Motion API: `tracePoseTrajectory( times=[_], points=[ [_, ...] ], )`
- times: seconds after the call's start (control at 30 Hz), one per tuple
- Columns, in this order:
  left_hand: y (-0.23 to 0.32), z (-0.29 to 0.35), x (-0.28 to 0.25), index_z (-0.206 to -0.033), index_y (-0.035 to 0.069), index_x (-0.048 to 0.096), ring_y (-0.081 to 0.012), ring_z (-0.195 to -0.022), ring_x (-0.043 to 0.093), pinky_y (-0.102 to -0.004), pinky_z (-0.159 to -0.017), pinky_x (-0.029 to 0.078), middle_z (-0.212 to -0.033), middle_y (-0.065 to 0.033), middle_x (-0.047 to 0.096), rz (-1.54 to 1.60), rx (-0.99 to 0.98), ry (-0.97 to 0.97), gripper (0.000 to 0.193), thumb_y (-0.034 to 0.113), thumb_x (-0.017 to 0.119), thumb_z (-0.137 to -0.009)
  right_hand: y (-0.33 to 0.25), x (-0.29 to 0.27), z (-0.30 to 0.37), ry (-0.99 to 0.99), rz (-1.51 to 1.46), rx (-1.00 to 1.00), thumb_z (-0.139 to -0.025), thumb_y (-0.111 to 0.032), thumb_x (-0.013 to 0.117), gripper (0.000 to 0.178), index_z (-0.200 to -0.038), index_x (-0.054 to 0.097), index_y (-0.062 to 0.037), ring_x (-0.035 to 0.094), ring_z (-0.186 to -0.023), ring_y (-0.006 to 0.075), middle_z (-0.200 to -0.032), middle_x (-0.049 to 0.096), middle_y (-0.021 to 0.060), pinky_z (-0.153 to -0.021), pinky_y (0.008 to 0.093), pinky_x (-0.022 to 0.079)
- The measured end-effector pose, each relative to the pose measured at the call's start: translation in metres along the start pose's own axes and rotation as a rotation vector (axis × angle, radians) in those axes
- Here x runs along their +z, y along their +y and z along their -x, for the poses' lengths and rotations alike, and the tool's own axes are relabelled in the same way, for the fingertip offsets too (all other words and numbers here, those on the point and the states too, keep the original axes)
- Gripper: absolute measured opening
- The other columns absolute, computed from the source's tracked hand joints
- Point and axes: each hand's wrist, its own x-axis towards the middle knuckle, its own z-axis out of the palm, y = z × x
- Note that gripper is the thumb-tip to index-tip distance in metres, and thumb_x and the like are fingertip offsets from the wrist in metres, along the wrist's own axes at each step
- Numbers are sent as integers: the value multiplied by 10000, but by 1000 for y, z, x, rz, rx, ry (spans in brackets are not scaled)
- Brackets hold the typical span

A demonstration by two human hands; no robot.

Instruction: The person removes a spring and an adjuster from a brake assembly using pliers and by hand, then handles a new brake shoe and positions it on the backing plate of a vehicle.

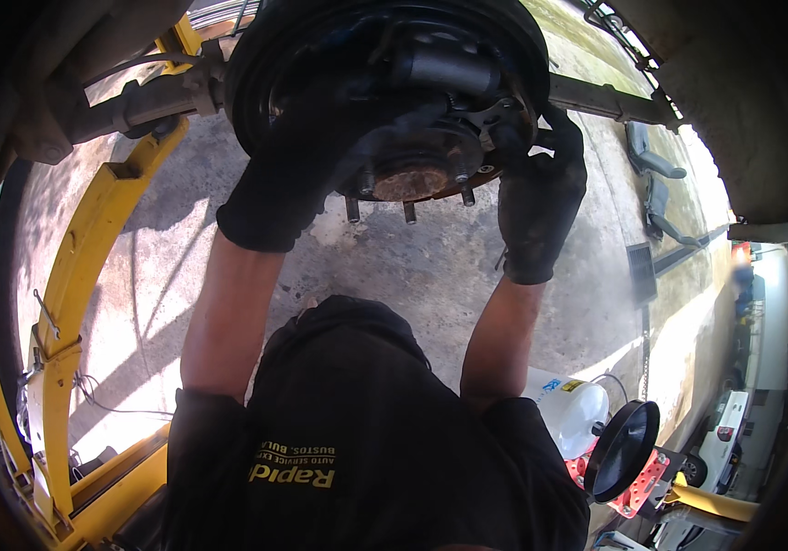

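A drum brake assembly hangs at the top middle, with a round black backing plate [530, 41] behind it. At its centre is a hub with a rusty face [412, 182] and several wheel studs [409, 212] around it. A smooth dark cylindrical part [449, 72] sits above the hub. My left hand [307, 151], in a black glove, reaches in across the left of the hub; its fingers are lost in the dark. My right hand [543, 188], gloved too, is closed at the plate's right edge, fingers on both sides of the rim.
An axle tube [150, 106] runs out leftward from the brake. Yellow lift posts [91, 239] stand at left. At lower right are a white tank [566, 409], a black round dish [623, 450] and a red perforated tray [643, 487]. A parked vehicle [722, 432] is farther right.
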Motion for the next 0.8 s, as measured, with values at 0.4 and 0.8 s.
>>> tracePoseTrajectory(
  times=[0.4,0.8],
  points=[
    [-14,0,15,-1278,81,691,-199,-1069,711,-323,-914,584,-1221,-99,727,156,-13,122,307,152,705,-980,0,-2,1,21,5,-21,-881,-311,833,543,-1286,607,-28,752,-732,236,-988,743,154,-648,335,577],
    [-16,-23,-1,-1344,65,639,-212,-1110,708,-342,-937,598,-1262,-117,708,449,-57,-144,362,173,683,-1001,7,-3,-4,-11,56,-109,-870,-259,821,480,-1232,605,-29,730,-867,292,-1047,701,145,-709,378,579]
  ],
)
